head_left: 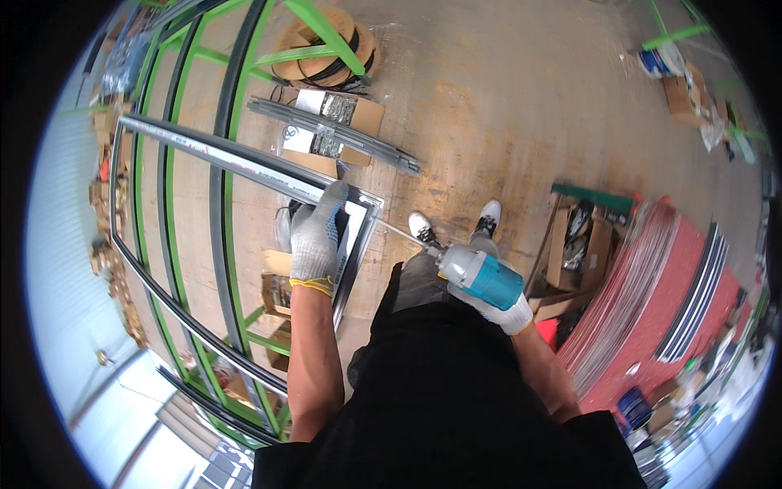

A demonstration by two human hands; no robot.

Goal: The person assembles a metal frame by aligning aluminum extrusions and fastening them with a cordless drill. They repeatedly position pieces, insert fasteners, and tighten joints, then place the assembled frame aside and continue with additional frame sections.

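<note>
My left hand (316, 236), in a grey knit glove with a yellow cuff, grips a metal window frame (236, 163) close to its corner. The thumb lies over the profile, and the other fingers are partly hidden. A matching glove covers my right hand (511, 316), which is closed around a teal and grey power drill (489, 279). Its grip is mostly hidden under the body. From the drill a long thin bit (401, 231) points left, its end at or very near the frame's corner; contact cannot be made out.
The frame rests across a green rack with black-padded rails (221, 200). Beyond it are a cable spool (330, 49), grey metal profiles (342, 134) and a cardboard box (366, 118). At right stand a red-topped table (623, 326) with clear strips and a box of parts (599, 253).
</note>
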